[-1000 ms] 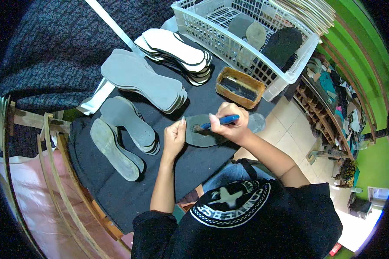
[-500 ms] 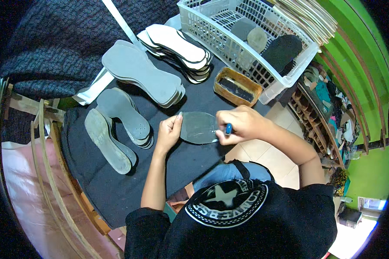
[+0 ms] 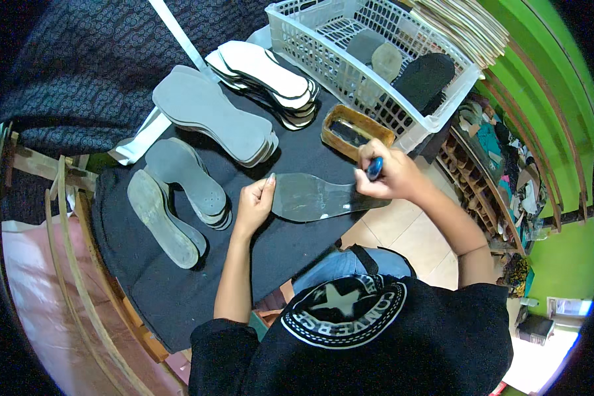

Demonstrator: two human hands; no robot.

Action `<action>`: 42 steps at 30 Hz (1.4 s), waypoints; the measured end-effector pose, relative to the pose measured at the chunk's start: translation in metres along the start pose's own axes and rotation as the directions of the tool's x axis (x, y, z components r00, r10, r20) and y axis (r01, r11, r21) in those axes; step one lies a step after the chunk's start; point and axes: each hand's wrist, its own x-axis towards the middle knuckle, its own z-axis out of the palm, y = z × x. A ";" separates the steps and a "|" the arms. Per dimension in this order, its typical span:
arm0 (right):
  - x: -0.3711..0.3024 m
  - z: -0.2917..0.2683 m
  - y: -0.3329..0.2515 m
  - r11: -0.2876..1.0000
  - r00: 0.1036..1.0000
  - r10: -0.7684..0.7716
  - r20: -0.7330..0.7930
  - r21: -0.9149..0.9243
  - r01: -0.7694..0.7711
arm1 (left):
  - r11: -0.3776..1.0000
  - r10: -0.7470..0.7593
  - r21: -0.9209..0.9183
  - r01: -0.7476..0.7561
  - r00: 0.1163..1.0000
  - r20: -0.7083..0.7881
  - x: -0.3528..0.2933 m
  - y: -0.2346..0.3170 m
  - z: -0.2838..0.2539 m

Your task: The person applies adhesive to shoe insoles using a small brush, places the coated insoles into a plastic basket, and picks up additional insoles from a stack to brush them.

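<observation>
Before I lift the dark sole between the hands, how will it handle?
The dark sole is probably light, since it looks thin. Its shiny patches may feel slick or tacky. Lying flat, it seems unlikely to roll.

A green wall (image 3: 561,267) curves from 2 to 4 o'clock, behind cluttered wooden shelving (image 3: 463,168) at 3. Pale floor tiles (image 3: 393,226) show toward 4, near a white glare (image 3: 531,363). Dark patterned cloth (image 3: 79,79) hangs at 10, pink sheeting (image 3: 63,290) at 8.
</observation>
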 end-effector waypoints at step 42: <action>-0.026 0.034 -0.026 0.939 0.948 -0.288 -0.137 -0.233 0.252 | 0.981 -0.128 -0.148 0.129 0.992 0.016 -0.003 0.008 -0.003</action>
